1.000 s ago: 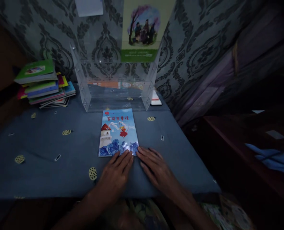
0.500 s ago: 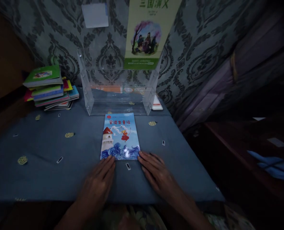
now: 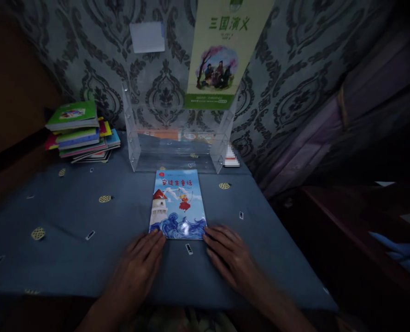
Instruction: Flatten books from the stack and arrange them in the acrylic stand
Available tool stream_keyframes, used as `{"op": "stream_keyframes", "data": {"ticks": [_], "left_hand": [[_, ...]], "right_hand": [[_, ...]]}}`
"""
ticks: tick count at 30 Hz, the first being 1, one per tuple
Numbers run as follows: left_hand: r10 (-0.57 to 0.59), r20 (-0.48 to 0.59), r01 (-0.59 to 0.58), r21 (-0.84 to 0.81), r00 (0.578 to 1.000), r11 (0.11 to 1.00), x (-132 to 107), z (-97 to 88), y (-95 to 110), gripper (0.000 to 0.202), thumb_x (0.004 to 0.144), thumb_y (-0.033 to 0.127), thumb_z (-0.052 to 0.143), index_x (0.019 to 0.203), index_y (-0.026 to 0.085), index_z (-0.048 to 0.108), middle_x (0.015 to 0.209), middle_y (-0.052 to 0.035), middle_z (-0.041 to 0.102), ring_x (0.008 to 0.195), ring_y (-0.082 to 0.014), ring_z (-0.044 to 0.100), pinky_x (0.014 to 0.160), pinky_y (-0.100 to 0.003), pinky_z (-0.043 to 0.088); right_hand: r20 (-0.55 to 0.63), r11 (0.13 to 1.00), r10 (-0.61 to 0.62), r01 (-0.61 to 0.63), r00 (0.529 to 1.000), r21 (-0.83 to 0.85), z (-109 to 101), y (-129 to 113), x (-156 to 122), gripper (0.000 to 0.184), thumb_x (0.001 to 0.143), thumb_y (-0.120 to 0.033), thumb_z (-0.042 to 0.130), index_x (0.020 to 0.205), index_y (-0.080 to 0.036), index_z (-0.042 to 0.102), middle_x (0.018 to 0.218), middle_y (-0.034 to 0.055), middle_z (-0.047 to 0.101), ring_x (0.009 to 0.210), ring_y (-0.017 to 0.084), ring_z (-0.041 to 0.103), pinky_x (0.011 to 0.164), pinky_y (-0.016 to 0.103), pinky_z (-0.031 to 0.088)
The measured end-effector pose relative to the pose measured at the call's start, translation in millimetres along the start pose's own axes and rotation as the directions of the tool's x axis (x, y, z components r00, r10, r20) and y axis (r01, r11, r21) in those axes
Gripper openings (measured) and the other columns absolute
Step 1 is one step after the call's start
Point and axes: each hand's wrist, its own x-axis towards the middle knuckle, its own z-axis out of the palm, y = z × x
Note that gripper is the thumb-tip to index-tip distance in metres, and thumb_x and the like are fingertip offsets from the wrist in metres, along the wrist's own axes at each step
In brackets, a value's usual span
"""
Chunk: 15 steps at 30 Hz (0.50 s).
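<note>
The left hand is resting its fingertips on the near left corner of a blue picture-covered book, fingers lying straight and close together; the right hand is touching the near right corner in the same flat, spread-out way, and neither is closing around anything. The book is lying flat and shut, front cover up, around the middle of the table, its sides running roughly square to the near edge. As far as is showing, it is being steadied between the hands; no page is being turned, nor is it being lifted.

Just beyond it, towards the far edge, a clear rack is standing, and a green-and-cream book is already standing upright at its upper right. Near the far left corner a stack of books is sitting unevenly, and by the far right corner a blurred-out white object is standing beside the rack. A dark blue cloth with yellow printed shapes is covering the table. Behind, patterned wallpaper is rising; past the right edge, a tied curtain is hanging and a blue cloth item is lying in shadow
</note>
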Motion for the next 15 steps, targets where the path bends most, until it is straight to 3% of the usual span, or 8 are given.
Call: {"op": "stream_keyframes", "data": {"ticks": [6, 9, 12, 15], "left_hand": [[0.027, 0.033, -0.029, 0.059, 0.999, 0.998, -4, 4.8, -3, 0.047, 0.094, 0.011, 0.040, 0.139, 0.016, 0.051, 0.133, -0.0111, 0.063, 0.125, -0.0241, 0.058, 0.098, -0.043, 0.053], [0.030, 0.025, -0.032, 0.101, 0.999, 0.994, -5, 8.0, -2, 0.044, 0.092, 0.010, 0.040, 0.133, 0.014, 0.056, 0.132, -0.0121, 0.063, 0.125, -0.0254, 0.057, 0.097, -0.044, 0.052], [0.043, -0.010, -0.041, 0.118, 0.999, 0.992, -5, 10.3, -2, 0.042, 0.092, 0.011, 0.040, 0.131, 0.015, 0.058, 0.130, -0.0116, 0.065, 0.123, -0.0240, 0.058, 0.097, -0.041, 0.051], [0.043, -0.045, -0.038, 0.105, 0.998, 0.994, -4, 10.9, -4, 0.042, 0.093, 0.011, 0.039, 0.128, 0.018, 0.060, 0.124, -0.0101, 0.068, 0.119, -0.0225, 0.060, 0.097, -0.039, 0.051]], "right_hand": [[0.082, 0.998, -0.063, 0.062, 0.995, 0.012, -7, 1, 27, 0.025, 0.095, -0.020, 0.052, 0.111, -0.024, 0.071, 0.101, 0.0081, 0.075, 0.095, 0.024, 0.069, 0.091, 0.049, 0.056], [0.177, 0.996, -0.085, 0.077, 0.980, 0.049, -6, -8, 48, 0.024, 0.097, -0.022, 0.052, 0.112, -0.024, 0.070, 0.100, 0.0057, 0.076, 0.095, 0.023, 0.069, 0.101, 0.051, 0.050], [0.267, 0.986, -0.132, 0.098, 0.955, 0.137, 3, -24, 68, 0.027, 0.097, -0.026, 0.053, 0.121, -0.024, 0.065, 0.114, 0.0053, 0.074, 0.108, 0.021, 0.067, 0.112, 0.048, 0.041], [0.310, 0.966, -0.210, 0.148, 0.927, 0.212, 19, -34, 83, 0.041, 0.097, -0.035, 0.055, 0.133, -0.017, 0.058, 0.133, 0.0099, 0.064, 0.128, 0.021, 0.056, 0.116, 0.041, 0.038]]}}
